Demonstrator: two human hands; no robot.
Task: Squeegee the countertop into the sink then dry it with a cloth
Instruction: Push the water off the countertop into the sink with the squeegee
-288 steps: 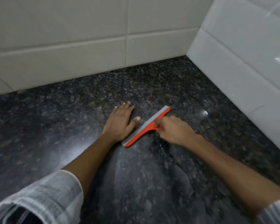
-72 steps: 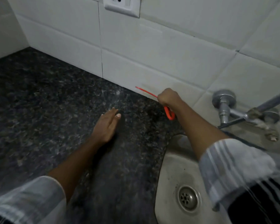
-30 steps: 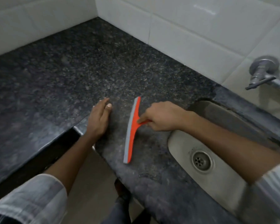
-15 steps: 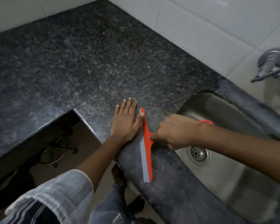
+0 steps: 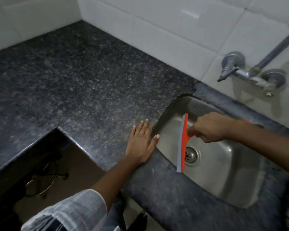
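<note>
While the right hand [image 5: 210, 127] was closed around the orange squeegee [image 5: 182, 144] by its handle, the blade hung over the steel sink [image 5: 223, 172], past the desk's [image 5: 83, 90] cut-out edge, its long axis running from the basin's far wall toward the near rim, beside the drain [image 5: 191, 154]. The left hand [image 5: 141, 144] lay flat and open, holding nothing, at the sink's left edge, just left of the blade. No cloth was visible; any further stroke would likely start leftward.

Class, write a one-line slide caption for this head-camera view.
Right hand holds orange squeegee over the steel sink; left hand lies flat on countertop.
</note>
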